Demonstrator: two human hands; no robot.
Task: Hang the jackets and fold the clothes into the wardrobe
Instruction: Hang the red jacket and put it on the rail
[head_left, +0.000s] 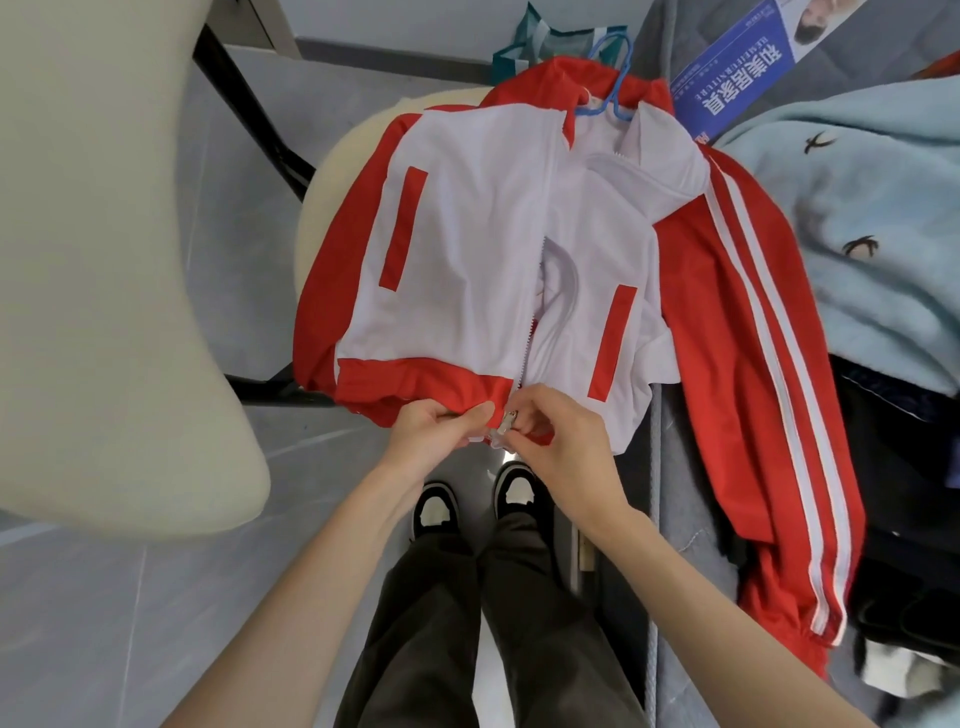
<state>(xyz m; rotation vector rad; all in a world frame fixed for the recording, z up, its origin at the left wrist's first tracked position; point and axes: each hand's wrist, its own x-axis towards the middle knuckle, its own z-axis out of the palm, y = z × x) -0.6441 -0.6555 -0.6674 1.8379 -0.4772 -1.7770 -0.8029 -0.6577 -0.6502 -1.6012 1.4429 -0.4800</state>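
Fingers (480, 413) of both hands pinch jacket (467, 234) hem at zipper (508, 420)

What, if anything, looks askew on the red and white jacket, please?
The red and white jacket is unzipped, and its front panel above the right hand is bunched and crooked; the left hand pinches the red hem.

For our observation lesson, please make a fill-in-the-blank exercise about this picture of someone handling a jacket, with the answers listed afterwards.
1. While the left hand pinches the hem, the right hand pinches the zipper pull of a white and ____ jacket.
2. The hanger at its collar is ____.
3. Its long sleeve carries ____ white stripes.
4. The light blue garment beside it shows dark ____ motifs.

Answers: red; blue; two; bird
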